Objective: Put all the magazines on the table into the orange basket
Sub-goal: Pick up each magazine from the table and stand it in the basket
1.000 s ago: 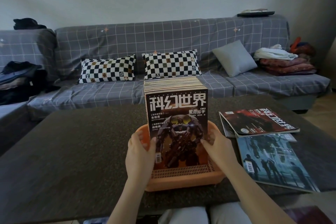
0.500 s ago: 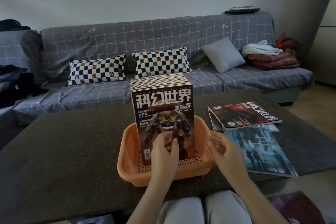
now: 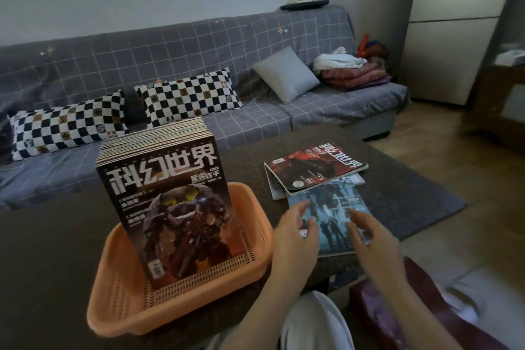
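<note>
An orange basket (image 3: 250, 207) sits on the dark table (image 3: 51, 250) and holds a thick upright stack of magazines (image 3: 176, 207) with a robot on the front cover. To its right, a blue-covered magazine (image 3: 332, 207) lies flat on the table. A red-covered magazine (image 3: 315, 167) lies over its far end, with another one partly hidden beneath. My left hand (image 3: 295, 236) and my right hand (image 3: 372, 239) hover over the near end of the blue magazine, fingers loosely spread, holding nothing.
A grey checked sofa (image 3: 255, 37) runs behind the table with two chequered cushions (image 3: 187, 96), a grey cushion (image 3: 287, 74) and folded blankets (image 3: 355, 74). A grey rug (image 3: 412, 196) lies on the wooden floor at right.
Both hands have left the stack in the basket and moved right, over the blue magazine. The view has turned right with them.
</note>
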